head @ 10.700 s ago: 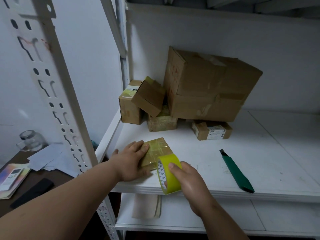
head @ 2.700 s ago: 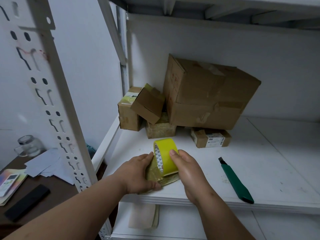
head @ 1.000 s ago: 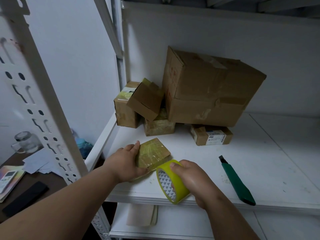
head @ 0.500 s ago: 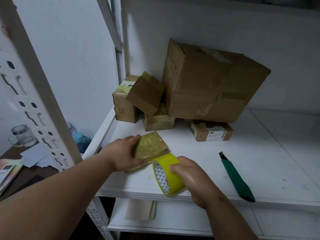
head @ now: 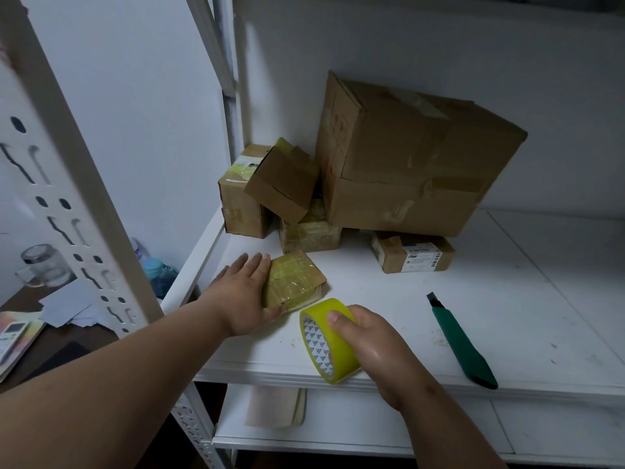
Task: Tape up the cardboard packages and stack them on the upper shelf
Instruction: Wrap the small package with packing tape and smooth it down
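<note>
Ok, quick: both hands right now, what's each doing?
Left hand: open, fingers straight, resting against the small tape-wrapped cardboard package.
Right hand: closed round the yellow tape roll, gripping it.

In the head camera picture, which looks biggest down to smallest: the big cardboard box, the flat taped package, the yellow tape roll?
1. Big cardboard box, clearly largest.
2. and 3. Flat taped package and yellow tape roll look alike; the roll sits nearer the camera, so unsure.

Both forearms are bare, no sleeves, gloves, rings or watch showing.
</note>
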`<state>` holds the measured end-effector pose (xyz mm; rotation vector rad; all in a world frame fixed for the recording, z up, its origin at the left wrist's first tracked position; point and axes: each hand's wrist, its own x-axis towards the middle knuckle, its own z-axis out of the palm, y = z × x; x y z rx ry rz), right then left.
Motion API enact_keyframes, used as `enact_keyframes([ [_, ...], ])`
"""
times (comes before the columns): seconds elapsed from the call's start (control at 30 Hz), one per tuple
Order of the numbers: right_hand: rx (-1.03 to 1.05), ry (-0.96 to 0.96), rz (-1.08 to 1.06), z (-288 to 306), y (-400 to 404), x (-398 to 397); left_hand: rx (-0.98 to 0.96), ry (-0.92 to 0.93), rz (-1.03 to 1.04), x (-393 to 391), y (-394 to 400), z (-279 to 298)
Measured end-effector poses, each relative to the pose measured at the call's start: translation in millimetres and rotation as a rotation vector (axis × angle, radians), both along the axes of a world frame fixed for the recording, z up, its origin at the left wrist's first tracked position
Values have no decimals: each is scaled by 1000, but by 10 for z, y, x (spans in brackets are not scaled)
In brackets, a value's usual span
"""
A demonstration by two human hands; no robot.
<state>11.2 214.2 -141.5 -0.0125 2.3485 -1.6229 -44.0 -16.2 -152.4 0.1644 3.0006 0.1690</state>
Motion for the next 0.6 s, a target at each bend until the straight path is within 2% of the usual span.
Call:
enact_keyframes([
  [0.17, -11, -1, 10, 22, -6, -2, -167, 8, -86, 37, 55, -20],
  [0.37, -80, 30, 24, -28, 42, 10, -111, -39, -124, -15, -23, -75],
  [0.5, -227, 44, 44, 7, 65, 19, 107, -55, -94, -91, -61, 18],
  [0.6, -452, 60, 45, 149, 149, -58, 637, -268, 50, -118, 3, 220],
])
